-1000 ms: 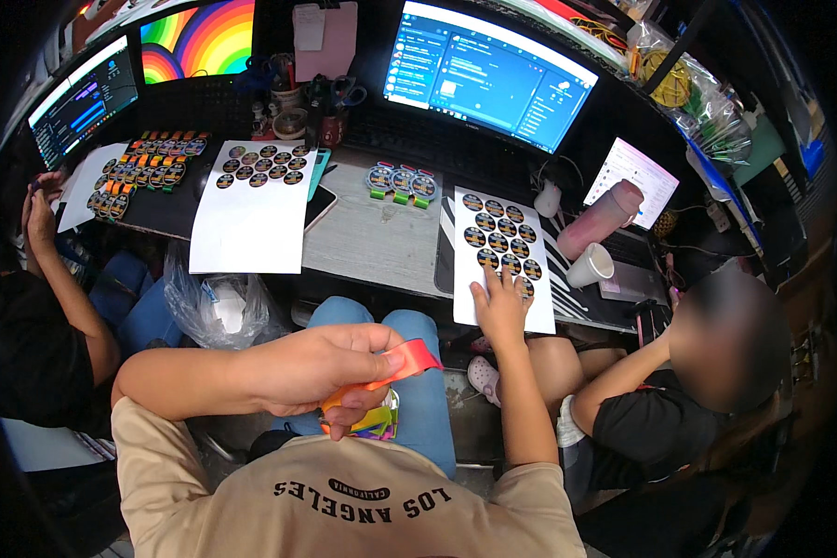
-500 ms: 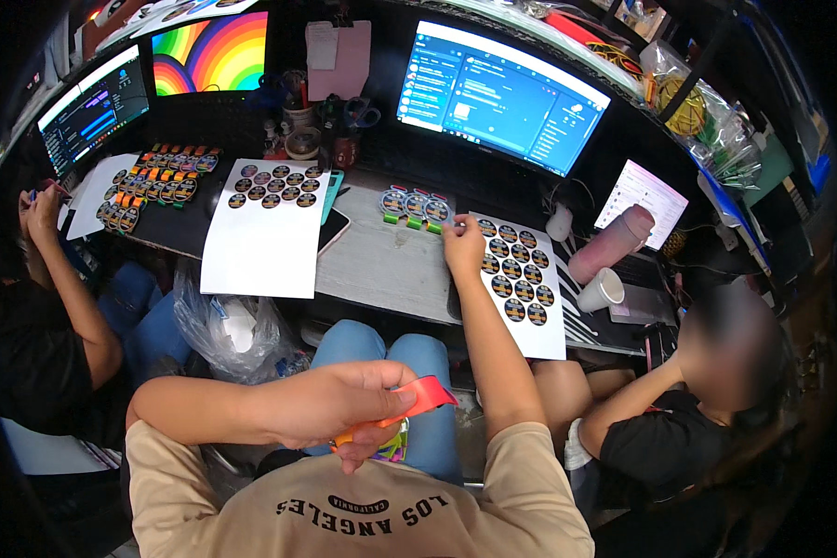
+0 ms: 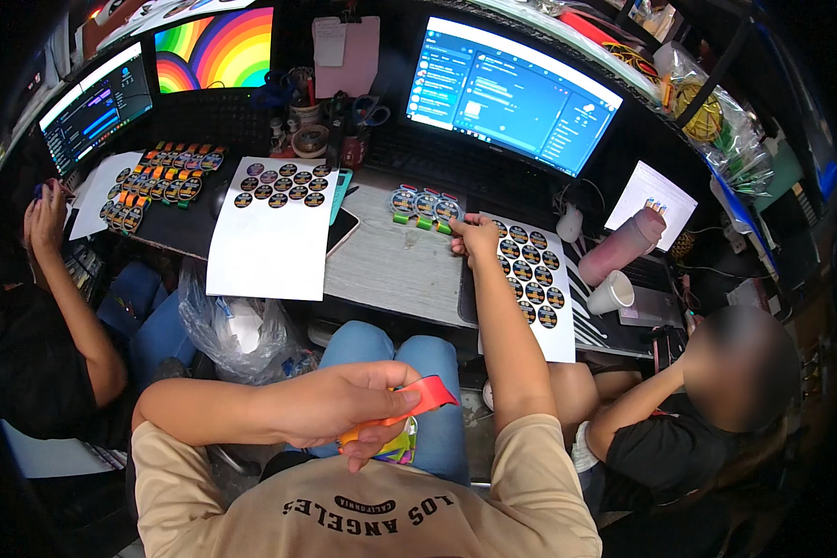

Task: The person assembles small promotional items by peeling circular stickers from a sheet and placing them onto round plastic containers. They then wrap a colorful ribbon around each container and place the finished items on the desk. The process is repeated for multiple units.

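In front of my chest, my left hand (image 3: 370, 409) is closed round a curved red-orange strap (image 3: 430, 397), whose end sticks out past the thumb. My right hand (image 3: 477, 239) reaches over the desk with its fingers pinched together. Its fingertips are at the right end of a short row of clear round pieces with green bands (image 3: 426, 206); anything between them is too small to make out. Under that wrist lies a white sheet of round black stickers (image 3: 535, 270), its left part hidden by my hand and forearm. Bright yellow-green strips (image 3: 403, 445) rest on my lap.
Another sticker sheet (image 3: 265, 251) lies on the left, near several banded round pieces (image 3: 163, 181). A monitor (image 3: 511, 98) stands behind. To the right are a pink bottle (image 3: 623, 246) and a white cup (image 3: 611, 292). One person sits at each side. A plastic bag (image 3: 237, 325) hangs below the desk.
My right hand has turned slightly, its fingertips now pointing left toward the row of round pieces. The left hand keeps its hold on the strap. The whole view has shifted a little.
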Demonstrator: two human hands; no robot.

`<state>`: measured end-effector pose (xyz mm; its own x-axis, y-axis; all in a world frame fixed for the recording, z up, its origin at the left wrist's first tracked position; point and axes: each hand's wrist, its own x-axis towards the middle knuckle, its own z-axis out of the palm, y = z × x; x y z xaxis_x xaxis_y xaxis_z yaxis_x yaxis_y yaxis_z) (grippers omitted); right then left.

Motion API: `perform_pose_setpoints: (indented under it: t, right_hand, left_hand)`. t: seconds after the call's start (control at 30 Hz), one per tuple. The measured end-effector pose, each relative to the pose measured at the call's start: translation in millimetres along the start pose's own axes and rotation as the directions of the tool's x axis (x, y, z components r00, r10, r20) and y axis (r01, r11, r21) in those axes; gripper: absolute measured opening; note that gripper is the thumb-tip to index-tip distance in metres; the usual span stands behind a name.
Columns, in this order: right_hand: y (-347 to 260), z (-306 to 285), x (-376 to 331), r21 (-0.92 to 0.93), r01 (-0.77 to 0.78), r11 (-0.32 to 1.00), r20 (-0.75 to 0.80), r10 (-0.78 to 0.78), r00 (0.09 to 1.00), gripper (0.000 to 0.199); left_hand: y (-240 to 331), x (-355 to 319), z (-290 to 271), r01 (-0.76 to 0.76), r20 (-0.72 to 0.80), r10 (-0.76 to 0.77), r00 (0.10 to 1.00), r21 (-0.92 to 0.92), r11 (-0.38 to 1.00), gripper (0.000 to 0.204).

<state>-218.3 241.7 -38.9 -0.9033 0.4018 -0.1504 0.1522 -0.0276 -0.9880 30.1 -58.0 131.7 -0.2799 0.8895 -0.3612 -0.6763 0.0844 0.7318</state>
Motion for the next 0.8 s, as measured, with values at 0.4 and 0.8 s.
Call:
perform_pose_setpoints:
  t: [0.4, 0.8]
  right_hand:
    - [-0.8, 4.6, -4.2, 0.006, -0.006, 1.0, -0.002, 0.006, 1.0, 0.046]
    - [-2.6, 2.2, -2.3, -0.111, 0.021, 0.994, -0.017, -0.023, 1.0, 0.048]
  left_hand:
    - [0.0, 1.2, -2.2, -0.008, 0.018, 0.009, 1.0, -0.027, 1.0, 0.03]
    - [-1.4, -0.1, -5.4, 0.005, 0.018, -0.005, 1.0, -0.049, 0.999, 0.032]
